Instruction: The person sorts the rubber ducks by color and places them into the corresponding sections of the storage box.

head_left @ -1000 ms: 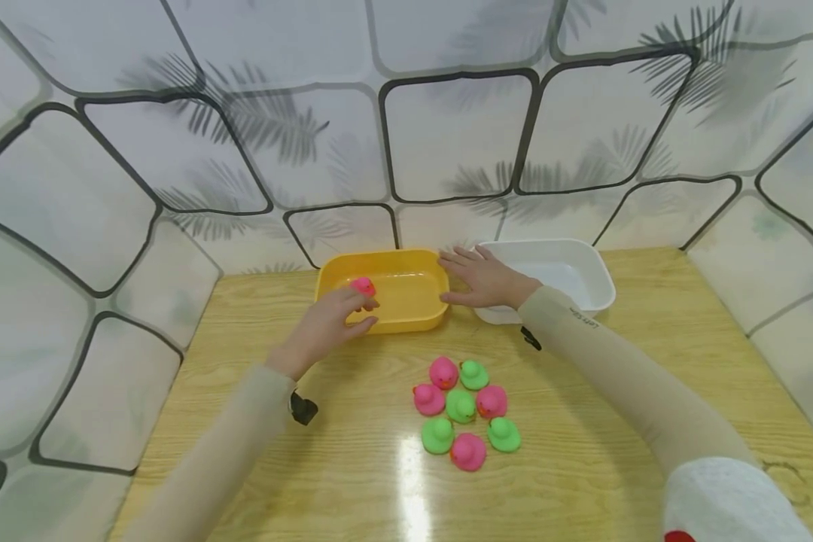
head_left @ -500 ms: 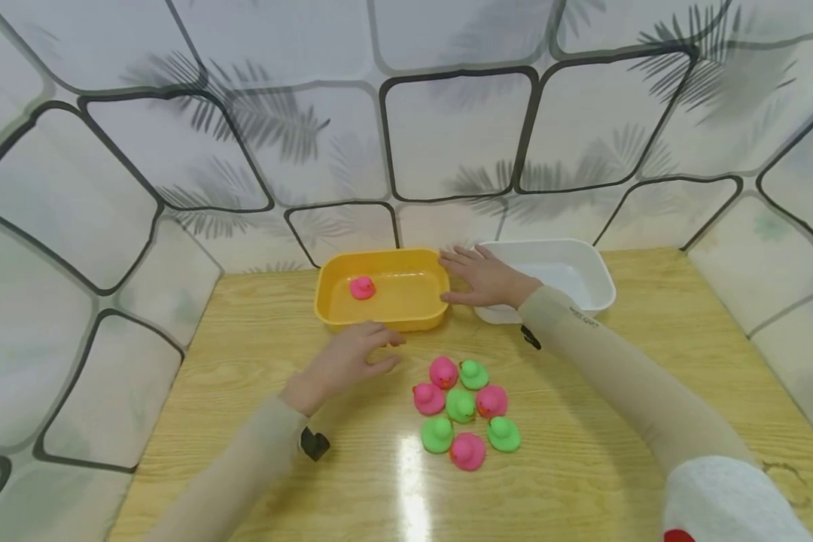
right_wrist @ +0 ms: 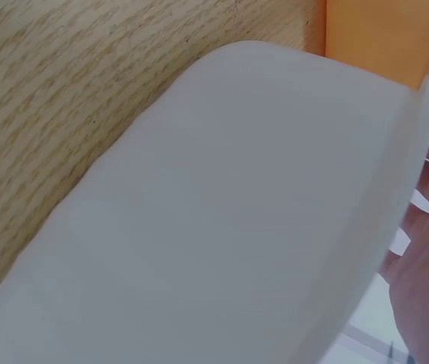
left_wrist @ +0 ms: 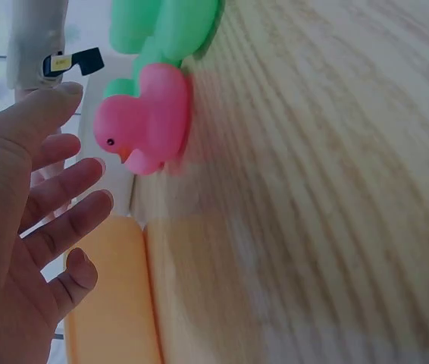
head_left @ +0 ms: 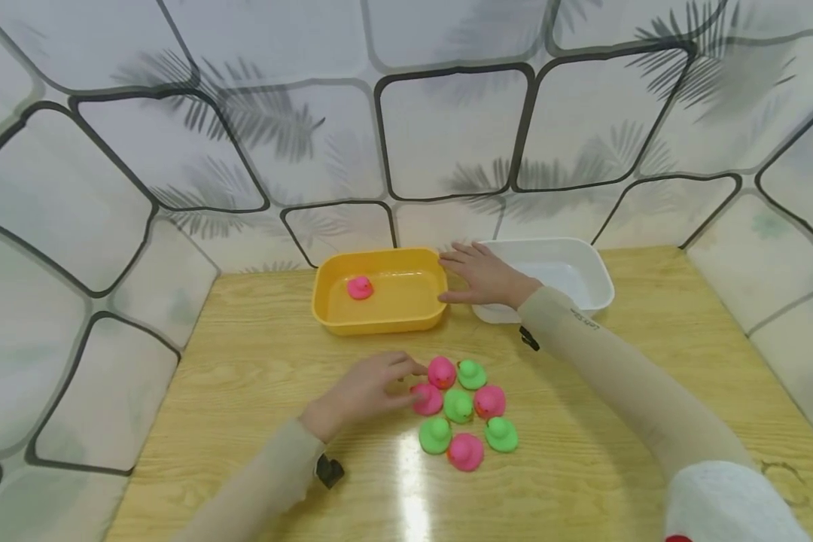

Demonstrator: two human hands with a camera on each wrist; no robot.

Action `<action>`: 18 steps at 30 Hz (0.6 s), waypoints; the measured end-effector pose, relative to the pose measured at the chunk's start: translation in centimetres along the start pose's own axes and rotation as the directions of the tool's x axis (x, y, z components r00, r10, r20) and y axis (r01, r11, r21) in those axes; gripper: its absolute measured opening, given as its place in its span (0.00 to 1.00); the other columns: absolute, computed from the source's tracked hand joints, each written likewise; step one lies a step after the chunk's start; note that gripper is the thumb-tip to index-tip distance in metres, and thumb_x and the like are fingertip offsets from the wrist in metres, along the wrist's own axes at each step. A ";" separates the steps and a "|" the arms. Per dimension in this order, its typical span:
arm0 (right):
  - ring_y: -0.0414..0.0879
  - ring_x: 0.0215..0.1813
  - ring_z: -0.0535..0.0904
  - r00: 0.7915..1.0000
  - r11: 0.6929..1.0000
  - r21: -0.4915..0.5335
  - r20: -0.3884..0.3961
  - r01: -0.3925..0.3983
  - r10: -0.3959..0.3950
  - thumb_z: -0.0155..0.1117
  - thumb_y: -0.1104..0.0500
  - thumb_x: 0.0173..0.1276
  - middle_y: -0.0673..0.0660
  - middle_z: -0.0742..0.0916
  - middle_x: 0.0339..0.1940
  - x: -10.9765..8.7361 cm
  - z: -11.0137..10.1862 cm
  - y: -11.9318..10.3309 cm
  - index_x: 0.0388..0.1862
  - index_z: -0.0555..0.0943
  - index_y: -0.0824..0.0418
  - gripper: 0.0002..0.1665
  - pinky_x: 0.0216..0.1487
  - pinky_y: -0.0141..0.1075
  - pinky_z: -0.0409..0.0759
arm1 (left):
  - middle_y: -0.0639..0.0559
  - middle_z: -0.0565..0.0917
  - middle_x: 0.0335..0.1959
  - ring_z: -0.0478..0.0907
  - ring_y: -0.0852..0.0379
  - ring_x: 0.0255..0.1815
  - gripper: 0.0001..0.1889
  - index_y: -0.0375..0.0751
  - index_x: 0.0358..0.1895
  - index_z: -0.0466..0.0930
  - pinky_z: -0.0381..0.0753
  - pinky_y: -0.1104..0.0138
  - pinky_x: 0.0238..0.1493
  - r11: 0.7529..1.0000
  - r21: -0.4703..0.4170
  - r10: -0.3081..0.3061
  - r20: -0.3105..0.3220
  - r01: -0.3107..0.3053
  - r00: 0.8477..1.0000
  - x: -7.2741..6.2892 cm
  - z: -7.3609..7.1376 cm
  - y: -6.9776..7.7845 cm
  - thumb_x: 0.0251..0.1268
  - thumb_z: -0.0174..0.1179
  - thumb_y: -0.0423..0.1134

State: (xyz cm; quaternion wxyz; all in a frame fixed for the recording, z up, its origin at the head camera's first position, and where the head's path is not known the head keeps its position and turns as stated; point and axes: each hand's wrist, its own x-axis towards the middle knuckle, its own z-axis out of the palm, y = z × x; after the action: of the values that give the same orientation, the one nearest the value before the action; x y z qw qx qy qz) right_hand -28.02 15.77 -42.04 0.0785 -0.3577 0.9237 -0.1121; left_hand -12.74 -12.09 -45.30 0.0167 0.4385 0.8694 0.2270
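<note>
My left hand reaches in at the left side of a cluster of pink and green rubber ducks, thumb and fingers spread with nothing between them. Its fingertips are right by the leftmost pink rubber duck; in the left wrist view a pink duck sits just beyond the fingers. Another pink rubber duck sits inside the yellow tub. Over the adjoining ends of the yellow tub and the white tub lies my right hand, fingers extended, its fingertips at the yellow rim.
Green rubber ducks and further pink ones stand close together on the wooden table. Behind both tubs rises a patterned cloth wall, which also closes in the left and right sides.
My left hand has left the yellow tub, where the pink duck now shows fully, and has come nearer and to the right, up to the cluster. My right hand has stayed put.
</note>
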 end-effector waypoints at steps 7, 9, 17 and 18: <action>0.64 0.85 0.50 1.000 1.000 -0.007 0.001 0.001 -0.001 0.62 0.35 0.75 0.64 0.67 0.82 0.1 -0.1 -0.2 0.81 0.64 0.66 0.49 0.82 0.62 0.41 | 0.54 0.86 0.52 0.83 0.58 0.51 0.17 0.46 0.58 0.85 0.82 0.64 0.56 0.999 -0.028 -0.041 0.044 0.043 0.998 -0.1 0.6 0.6 0.70 0.70 0.45; 0.64 0.85 0.51 1.000 1.000 -0.013 0.003 0.002 -0.002 0.61 0.35 0.75 0.64 0.67 0.82 0.2 -0.1 -0.2 0.81 0.64 0.66 0.49 0.82 0.62 0.42 | 0.55 0.86 0.51 0.83 0.59 0.50 0.16 0.46 0.57 0.86 0.82 0.65 0.55 0.999 -0.028 -0.040 0.041 0.041 0.998 -0.1 0.9 0.7 0.70 0.70 0.45; 0.64 0.85 0.52 1.000 1.000 -0.007 0.003 -0.004 0.004 0.61 0.36 0.76 0.64 0.68 0.81 0.0 -0.1 -0.1 0.81 0.65 0.66 0.48 0.82 0.62 0.44 | 0.57 0.85 0.48 0.82 0.61 0.47 0.15 0.47 0.56 0.86 0.82 0.68 0.52 0.999 -0.013 -0.032 0.022 0.032 0.999 -0.2 1.8 0.3 0.71 0.69 0.45; 0.64 0.84 0.52 1.000 1.000 -0.009 0.003 -0.004 0.004 0.61 0.36 0.76 0.64 0.68 0.81 -0.1 -0.1 -0.1 0.81 0.65 0.66 0.48 0.82 0.62 0.44 | 0.57 0.86 0.48 0.82 0.61 0.47 0.15 0.47 0.57 0.86 0.82 0.68 0.52 0.999 -0.013 -0.031 0.019 0.031 0.999 -0.2 1.8 0.3 0.71 0.69 0.45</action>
State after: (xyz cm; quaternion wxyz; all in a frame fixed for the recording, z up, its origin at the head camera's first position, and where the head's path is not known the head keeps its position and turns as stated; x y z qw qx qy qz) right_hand -27.96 15.77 -41.88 0.0784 -0.3563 0.9249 -0.1071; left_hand -11.98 -11.42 -46.83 0.0315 0.4270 0.8744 0.2284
